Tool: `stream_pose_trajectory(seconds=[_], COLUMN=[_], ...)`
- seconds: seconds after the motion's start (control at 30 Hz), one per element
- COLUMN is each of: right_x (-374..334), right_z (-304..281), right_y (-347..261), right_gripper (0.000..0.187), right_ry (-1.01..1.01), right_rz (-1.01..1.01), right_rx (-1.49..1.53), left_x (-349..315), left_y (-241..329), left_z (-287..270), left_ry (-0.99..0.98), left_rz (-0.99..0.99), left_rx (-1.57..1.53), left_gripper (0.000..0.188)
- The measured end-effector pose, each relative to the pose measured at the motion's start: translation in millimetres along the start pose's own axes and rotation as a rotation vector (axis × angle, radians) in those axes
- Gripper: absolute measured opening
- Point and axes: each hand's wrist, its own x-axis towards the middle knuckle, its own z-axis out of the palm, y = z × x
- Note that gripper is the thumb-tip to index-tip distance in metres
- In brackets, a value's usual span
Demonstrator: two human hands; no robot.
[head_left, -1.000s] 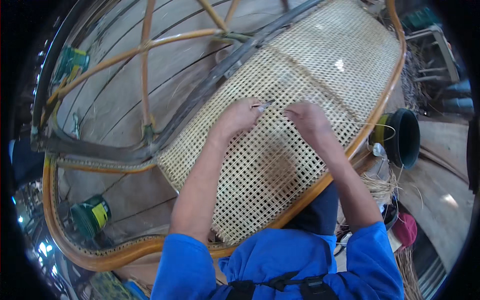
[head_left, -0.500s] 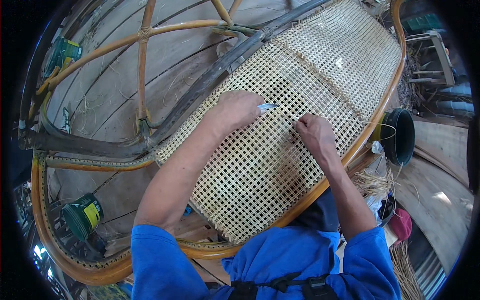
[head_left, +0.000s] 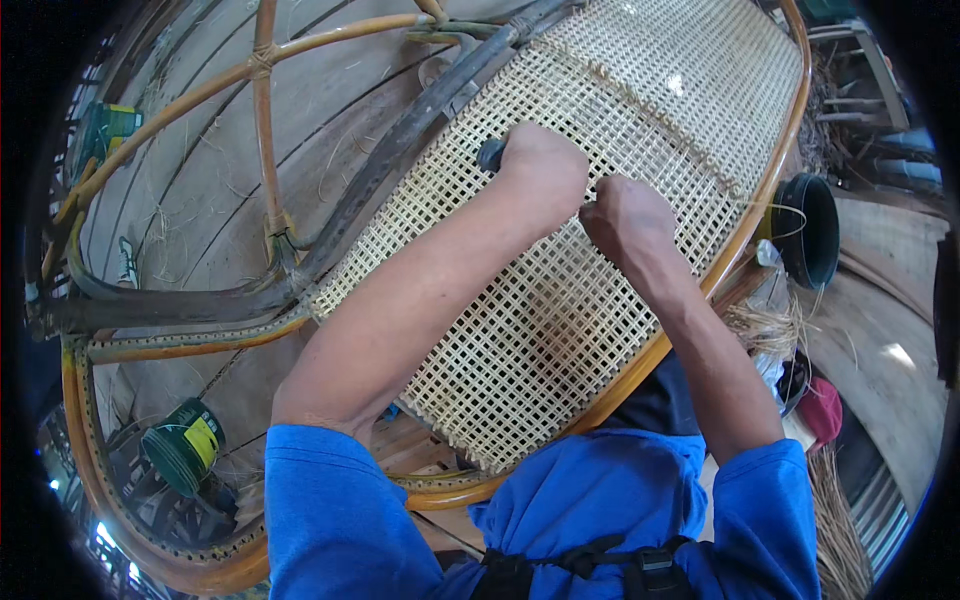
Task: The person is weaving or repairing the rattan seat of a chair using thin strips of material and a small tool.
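Note:
Both hands work close together over a woven cane panel (head_left: 520, 330) with an open mesh, set in a curved rattan frame. My left hand (head_left: 545, 165) is a fist around a bladed tool (head_left: 490, 155); only its dark handle end sticks out on the left side of the fist, and the blade is hidden. Just to the right, my right hand (head_left: 632, 218) is closed with thumb and fingers pinched low at the weave. What it pinches, if anything, is too small to make out. A ragged band of cane ends (head_left: 650, 115) crosses the panel beyond the hands.
The glossy rattan rim (head_left: 735, 255) runs along the right of the panel. A dark bucket (head_left: 805, 230) stands beyond it, above loose cane strands (head_left: 765, 325). At left are a dark frame pole (head_left: 400, 140), bare rattan frame bars (head_left: 262, 120) and a green tub (head_left: 185, 445).
My left hand has moved right and away from me, turning so the blade is hidden and the handle end shows. My right hand has shifted slightly farther away. The view has shifted a little.

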Motion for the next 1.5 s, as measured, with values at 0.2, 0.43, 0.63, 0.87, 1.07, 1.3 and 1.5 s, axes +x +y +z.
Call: stream_pose_trajectory(seconds=[0.2,0.43,0.63,0.87,1.07,1.3,1.5], right_x=[-6,-12,-27,-1,2,-1,6], right_z=[31,0,-22,30,31,39,59], right_y=[26,20,12,9,3,16,20], right_gripper=[0.021,0.020,0.017,0.028,0.026,0.032,0.028], right_ry=[0.008,-0.029,0.114,0.088,0.126,0.050,0.257], right_rz=[0.048,0.003,-0.001,0.169,0.172,0.197,-0.005], right_rx=[0.159,0.283,0.382,0.187,0.181,0.209,0.112], left_x=[20,15,10,20,12,11,15], left_y=[15,-23,-22,-19,0,-21,-20], left_z=[2,5,-6,-8,-11,5,6], left_ry=[-0.163,-0.056,-0.149,-0.158,-0.070,-0.061,-0.057], left_rz=[0.069,0.117,0.022,0.077,0.160,0.162,0.077], left_rx=[0.176,-0.097,-0.147,-0.113,0.082,-0.017,-0.157], left_gripper=[0.018,0.017,0.020,0.022,0.019,0.017,0.019])
